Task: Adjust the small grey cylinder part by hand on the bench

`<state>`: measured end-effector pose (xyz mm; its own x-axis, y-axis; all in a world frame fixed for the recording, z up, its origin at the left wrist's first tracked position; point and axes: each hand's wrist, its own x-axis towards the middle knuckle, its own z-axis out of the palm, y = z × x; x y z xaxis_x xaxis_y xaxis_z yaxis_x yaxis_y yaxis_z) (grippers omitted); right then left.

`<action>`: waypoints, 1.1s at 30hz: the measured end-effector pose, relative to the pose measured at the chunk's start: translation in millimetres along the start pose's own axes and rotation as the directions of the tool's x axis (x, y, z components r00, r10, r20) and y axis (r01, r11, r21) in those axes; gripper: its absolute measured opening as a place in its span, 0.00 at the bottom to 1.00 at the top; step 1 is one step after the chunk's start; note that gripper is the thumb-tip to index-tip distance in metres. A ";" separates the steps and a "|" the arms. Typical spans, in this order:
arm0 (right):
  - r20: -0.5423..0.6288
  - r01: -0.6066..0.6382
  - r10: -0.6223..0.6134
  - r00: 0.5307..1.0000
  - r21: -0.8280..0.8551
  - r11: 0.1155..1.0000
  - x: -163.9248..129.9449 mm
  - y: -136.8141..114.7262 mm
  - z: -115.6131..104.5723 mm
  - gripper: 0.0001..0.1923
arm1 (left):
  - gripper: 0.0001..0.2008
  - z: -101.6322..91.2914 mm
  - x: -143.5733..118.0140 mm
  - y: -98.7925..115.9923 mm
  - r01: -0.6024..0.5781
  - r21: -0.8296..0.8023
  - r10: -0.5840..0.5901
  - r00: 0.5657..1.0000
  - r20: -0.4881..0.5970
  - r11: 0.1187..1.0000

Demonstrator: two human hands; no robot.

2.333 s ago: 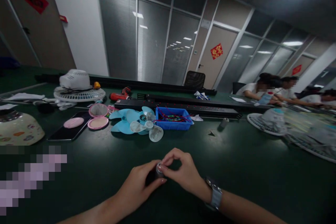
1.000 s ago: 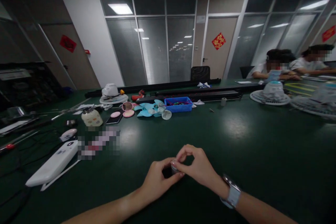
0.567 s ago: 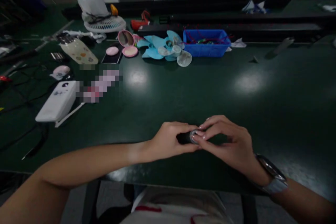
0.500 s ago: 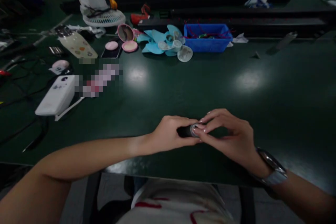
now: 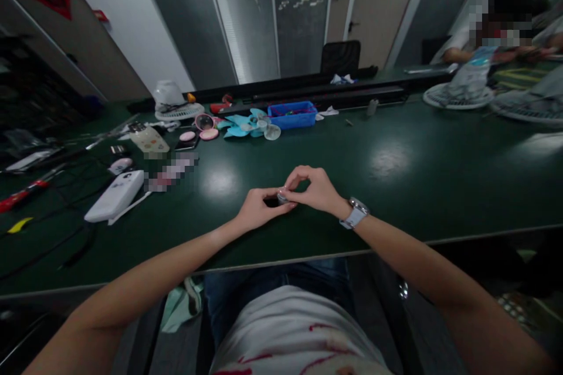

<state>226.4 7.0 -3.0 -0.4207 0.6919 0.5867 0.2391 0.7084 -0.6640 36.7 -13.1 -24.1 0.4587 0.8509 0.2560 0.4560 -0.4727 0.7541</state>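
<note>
My left hand [image 5: 255, 210] grips a small dark cylinder with a silver end [image 5: 278, 198] just above the dark green table [image 5: 396, 187]. The fingertips of my right hand [image 5: 313, 188] pinch that silver end from the right. A watch [image 5: 354, 214] sits on my right wrist. Most of the cylinder is hidden inside my left hand.
At the left lie a white device [image 5: 115, 203], cables and a red-handled tool [image 5: 24, 192]. Farther back are a blue fan blade [image 5: 244, 124], a blue bin [image 5: 292, 115], pink compacts [image 5: 204, 126] and a white fan part [image 5: 172, 103]. A person [image 5: 492, 35] sits at the far right beside fan grilles [image 5: 457, 97].
The view tilted down to my hands and lap, then rose and pulled back. My hands stayed together on the small cylinder throughout.
</note>
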 end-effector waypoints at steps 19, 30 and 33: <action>0.134 -0.113 0.110 0.985 0.012 0.994 8.2 -2.5 0.2 0.06 | 0.14 -12.2 -0.2 1.2 0.013 -0.067 -0.011 0.999 0.032 0.998; 0.358 -0.185 0.113 0.927 0.173 0.967 40.5 10.4 -1.8 0.11 | 0.12 -17.1 0.1 -3.0 0.020 -0.071 -0.021 1.000 -0.016 0.997; 0.264 -0.161 0.118 0.957 0.148 0.976 29.2 6.9 1.5 0.09 | 0.11 -17.4 0.1 -2.3 0.019 -0.057 -0.019 1.000 -0.014 0.998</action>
<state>214.4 31.9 8.8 -0.6059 0.7089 0.3611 0.1718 0.5598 -0.8106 22.4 -7.9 -15.3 0.4389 0.8631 0.2499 0.4201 -0.4429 0.7920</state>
